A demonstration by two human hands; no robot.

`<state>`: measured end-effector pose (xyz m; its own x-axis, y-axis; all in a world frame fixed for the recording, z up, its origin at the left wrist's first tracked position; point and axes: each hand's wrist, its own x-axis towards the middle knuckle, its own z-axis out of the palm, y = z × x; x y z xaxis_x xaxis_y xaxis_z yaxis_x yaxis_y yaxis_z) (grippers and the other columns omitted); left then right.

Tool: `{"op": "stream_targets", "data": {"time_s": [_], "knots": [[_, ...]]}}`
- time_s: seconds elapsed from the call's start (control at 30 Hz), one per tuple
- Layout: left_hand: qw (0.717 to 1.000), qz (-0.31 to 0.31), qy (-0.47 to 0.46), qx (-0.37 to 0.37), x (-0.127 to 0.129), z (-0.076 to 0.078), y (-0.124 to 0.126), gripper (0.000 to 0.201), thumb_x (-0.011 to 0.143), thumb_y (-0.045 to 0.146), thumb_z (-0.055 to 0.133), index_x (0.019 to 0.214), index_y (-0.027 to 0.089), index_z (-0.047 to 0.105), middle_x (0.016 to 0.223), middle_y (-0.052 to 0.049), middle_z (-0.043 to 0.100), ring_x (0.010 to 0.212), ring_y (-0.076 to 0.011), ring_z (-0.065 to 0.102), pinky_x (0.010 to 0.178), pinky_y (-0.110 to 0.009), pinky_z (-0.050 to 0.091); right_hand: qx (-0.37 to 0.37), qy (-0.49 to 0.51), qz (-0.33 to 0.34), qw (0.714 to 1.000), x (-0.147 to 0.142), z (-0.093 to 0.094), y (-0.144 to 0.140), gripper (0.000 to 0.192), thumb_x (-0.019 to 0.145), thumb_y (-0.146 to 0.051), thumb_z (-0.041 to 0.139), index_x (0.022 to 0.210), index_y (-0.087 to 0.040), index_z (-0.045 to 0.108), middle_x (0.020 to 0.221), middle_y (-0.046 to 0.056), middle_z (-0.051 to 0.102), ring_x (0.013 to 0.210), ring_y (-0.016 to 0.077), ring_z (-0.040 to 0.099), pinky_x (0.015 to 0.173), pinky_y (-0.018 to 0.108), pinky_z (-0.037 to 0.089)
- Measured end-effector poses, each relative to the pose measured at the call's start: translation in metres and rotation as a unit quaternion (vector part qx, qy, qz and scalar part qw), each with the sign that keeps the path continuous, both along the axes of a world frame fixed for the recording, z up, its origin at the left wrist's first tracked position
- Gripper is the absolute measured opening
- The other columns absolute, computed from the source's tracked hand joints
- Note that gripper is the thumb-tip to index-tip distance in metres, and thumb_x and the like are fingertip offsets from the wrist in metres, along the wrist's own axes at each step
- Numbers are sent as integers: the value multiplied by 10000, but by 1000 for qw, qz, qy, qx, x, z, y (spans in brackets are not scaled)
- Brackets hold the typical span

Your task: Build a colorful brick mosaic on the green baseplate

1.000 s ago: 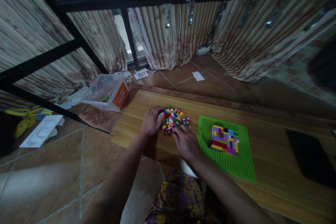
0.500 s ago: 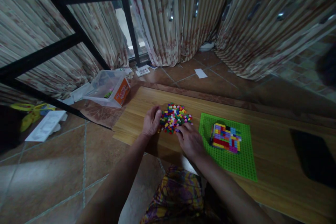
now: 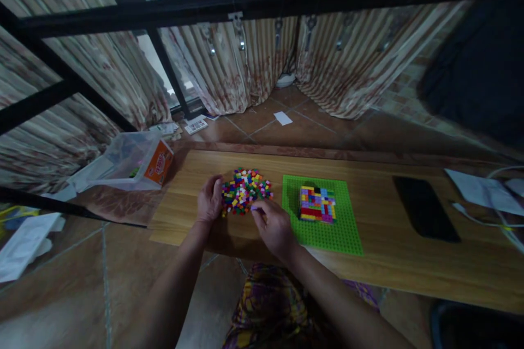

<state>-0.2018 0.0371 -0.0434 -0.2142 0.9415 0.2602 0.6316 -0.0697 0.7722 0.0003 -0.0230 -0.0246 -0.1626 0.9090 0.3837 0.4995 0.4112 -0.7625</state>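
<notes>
A heap of small loose toy bricks (image 3: 244,188) in many colours lies on the wooden table. At its left edge my left hand (image 3: 210,200) rests on its side, fingers loosely curved and apart, with nothing seen in it. My right hand (image 3: 273,227) is at the lower right of the heap, thumb and forefinger pinched on a small purple brick (image 3: 254,206). To the right of that hand, a block built from bricks (image 3: 317,204) stands on a green baseplate (image 3: 347,229).
A clear plastic box (image 3: 123,166) with an orange label stands beyond the table's left end. A dark flat phone-like slab (image 3: 426,208) lies on the wooden table (image 3: 380,262) at right, near white paper (image 3: 483,188) and cables. A black metal rail (image 3: 262,2) crosses above.
The view has turned to the right, so things sit further left and the paper and cables show. My right hand has drawn slightly away from the heap with the purple brick.
</notes>
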Motion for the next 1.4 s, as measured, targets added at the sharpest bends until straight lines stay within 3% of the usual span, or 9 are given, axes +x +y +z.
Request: {"op": "stream_targets", "data": {"time_s": [0.17, 0.4, 0.67, 0.87, 1.1, 1.27, 1.4], "knots": [[1000, -7, 9, 6, -3, -2, 2, 486, 915, 547, 365, 1056, 171, 639, 1032, -101, 698, 1000, -233, 639, 910, -361, 489, -49, 86, -19, 995, 25, 11, -24, 107, 869, -163, 543, 877, -212, 638, 855, 24, 657, 778, 149, 612, 723, 253, 480], [1000, -6, 16, -4, 0, 0, 2, 485, 911, 547, 367, 1059, 170, 634, 1010, -111, 701, 994, -243, 639, 892, -371, 492, -101, 39, -48, 993, 58, 1, -51, 123, 872, -179, 544, 922, -216, 650, 841, 21, 657, 770, 159, 621, 720, 265, 472], [1000, -7, 9, 1, 3, 4, -1, 456, 926, 510, 355, 1037, 171, 640, 983, -102, 705, 972, -226, 646, 877, -349, 499, -60, -77, -5, 995, 22, -12, -8, 155, 894, -176, 498, 868, -212, 647, 864, 38, 651, 805, 176, 613, 741, 275, 449], [1000, 6, -5, -2, 2, 0, -2, 432, 933, 494, 357, 1036, 185, 641, 986, -88, 707, 975, -218, 647, 879, -337, 496, -63, -98, -21, 993, 12, -16, 20, 157, 885, -182, 516, 960, -207, 651, 915, 44, 681, 845, 180, 638, 775, 273, 465], [1000, 10, -18, -15, 3, 3, -2, 422, 934, 490, 365, 1024, 190, 648, 969, -84, 708, 966, -220, 646, 882, -343, 496, -14, -100, -63, 993, 11, -27, 14, 197, 931, -240, 478, 1034, -201, 642, 979, 69, 680, 919, 202, 635, 819, 307, 483], [999, 10, -26, -17, 2, 2, -2, 439, 935, 499, 357, 1053, 188, 643, 987, -89, 709, 966, -221, 650, 874, -340, 500, 21, -142, -8, 990, 7, -32, 4, 199, 948, -237, 471, 1006, -220, 660, 966, 63, 632, 870, 184, 617, 767, 284, 472], [999, 12, -21, -30, 2, 3, -1, 454, 933, 513, 354, 1043, 184, 648, 1001, -88, 712, 964, -221, 651, 873, -341, 501, 20, -198, -6, 980, 2, -32, 4, 161, 936, -216, 499, 993, -216, 649, 936, 61, 619, 844, 202, 597, 737, 306, 453]]}}
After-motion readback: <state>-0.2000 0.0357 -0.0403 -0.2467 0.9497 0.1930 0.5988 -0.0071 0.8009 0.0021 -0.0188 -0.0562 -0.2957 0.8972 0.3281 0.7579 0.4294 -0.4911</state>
